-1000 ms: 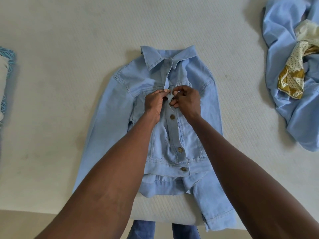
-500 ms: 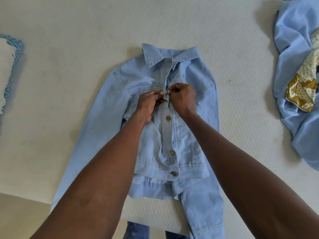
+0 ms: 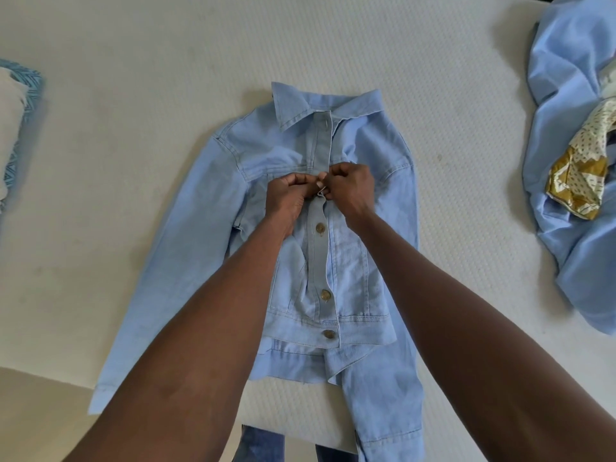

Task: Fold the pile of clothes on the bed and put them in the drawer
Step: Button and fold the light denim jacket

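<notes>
From the head camera, the denim jacket [image 3: 320, 208] lies front-up on the bed [image 3: 166, 78], collar away from the person and hem toward them, so its long axis runs straight out from the body along the button placket [image 3: 321, 261]. Both hands meet on that placket at chest height: the left hand [image 3: 290, 195] has its fingers curled, pinching the placket edge from its own side, and the right hand [image 3: 350, 185] is curled likewise, pinching the opposite edge, the two touching at the knuckles. The button they work on is hidden between the fingers, so I cannot tell whether it is through its hole. Below the hands, toward the person, three brass buttons [image 3: 320, 227] sit fastened in a line; beyond the hands, toward the collar, the top buttonhole [image 3: 326, 123] lies open. Neither hand is nearer; the next fastening lies just past both. Far out to the right of the right hand sits the unfolded pile [image 3: 566, 145], blue cloth with a gold patterned piece [image 3: 576, 181] on it. Far to the left of the left hand lies a folded stack [image 3: 16, 128]. No drawer is in view.
</notes>
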A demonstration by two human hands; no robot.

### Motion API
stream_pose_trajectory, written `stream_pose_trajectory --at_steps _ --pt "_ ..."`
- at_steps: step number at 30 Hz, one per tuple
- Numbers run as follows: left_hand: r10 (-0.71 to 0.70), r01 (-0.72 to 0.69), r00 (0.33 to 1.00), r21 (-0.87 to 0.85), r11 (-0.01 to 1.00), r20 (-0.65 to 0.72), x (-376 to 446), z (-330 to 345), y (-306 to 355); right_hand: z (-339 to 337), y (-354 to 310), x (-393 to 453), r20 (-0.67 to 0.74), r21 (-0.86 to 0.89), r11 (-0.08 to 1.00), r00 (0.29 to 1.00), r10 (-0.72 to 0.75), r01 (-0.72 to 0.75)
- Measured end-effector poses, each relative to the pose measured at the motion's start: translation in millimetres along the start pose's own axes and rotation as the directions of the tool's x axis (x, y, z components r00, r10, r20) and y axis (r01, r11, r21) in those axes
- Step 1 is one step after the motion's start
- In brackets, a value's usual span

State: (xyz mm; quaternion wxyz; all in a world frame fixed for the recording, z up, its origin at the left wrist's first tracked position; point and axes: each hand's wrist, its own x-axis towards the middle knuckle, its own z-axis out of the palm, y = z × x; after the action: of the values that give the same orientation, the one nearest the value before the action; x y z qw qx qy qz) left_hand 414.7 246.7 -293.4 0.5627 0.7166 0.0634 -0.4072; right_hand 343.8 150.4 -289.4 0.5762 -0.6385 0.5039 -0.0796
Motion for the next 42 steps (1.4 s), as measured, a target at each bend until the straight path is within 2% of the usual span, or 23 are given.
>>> stream_pose_trajectory --at_steps 5,15,20,25,28,30,32,35,37,39,42 --pt "0.007 -0.008 1.0 0.037 0.999 0.016 1.7 -2.8 -1.0 -5.1 2.6 -2.3 0.061 0.057 0.998 0.998 0.004 -0.008" --pt "-0.061 0.066 0.997 -0.114 0.991 0.047 -4.5 3.0 9.6 -0.3 7.0 -4.4 0.049 0.182 0.983 0.999 0.014 -0.022" --pt "-0.071 0.076 0.993 -0.05 0.996 0.096 3.1 -4.4 12.0 4.6 3.9 -6.9 0.003 0.204 0.979 1.0 0.011 -0.012" --pt "-0.074 0.073 0.992 0.008 0.997 0.1 9.8 -7.2 12.7 7.3 7.1 -4.3 -0.034 0.145 0.989 0.999 0.007 -0.002" --pt "-0.042 0.039 0.998 0.071 0.997 0.042 11.5 -6.0 13.3 7.3 12.3 -4.4 -0.029 0.056 0.996 0.997 -0.065 0.067" --pt "0.086 -0.079 0.995 0.153 0.985 -0.043 14.6 -4.8 13.7 9.7 13.9 -6.5 0.007 -0.014 0.991 0.991 -0.13 0.13" --pt "0.277 -0.241 0.954 0.253 0.937 -0.116 16.4 1.4 22.3 11.4 12.4 -9.1 0.042 -0.089 0.975 0.979 -0.198 0.202" --pt "0.384 -0.328 0.917 0.342 0.88 -0.108 21.9 17.2 50.4 12.1 9.9 -10.1 0.095 -0.181 0.942 0.958 -0.27 0.283" --pt "0.37 -0.303 0.926 0.442 0.844 -0.071 35.8 25.0 63.8 9.6 8.4 -6.5 0.12 -0.233 0.927 0.955 -0.271 0.293" --pt "0.311 -0.23 0.945 0.477 0.848 -0.098 49.7 25.5 63.3 6.3 5.6 -2.0 0.127 -0.282 0.917 0.958 -0.256 0.282" --pt "0.174 -0.107 0.97 0.345 0.932 -0.171 59.4 16.4 53.1 4.4 -8.3 5.0 0.0 -0.332 0.895 0.949 -0.316 0.299"
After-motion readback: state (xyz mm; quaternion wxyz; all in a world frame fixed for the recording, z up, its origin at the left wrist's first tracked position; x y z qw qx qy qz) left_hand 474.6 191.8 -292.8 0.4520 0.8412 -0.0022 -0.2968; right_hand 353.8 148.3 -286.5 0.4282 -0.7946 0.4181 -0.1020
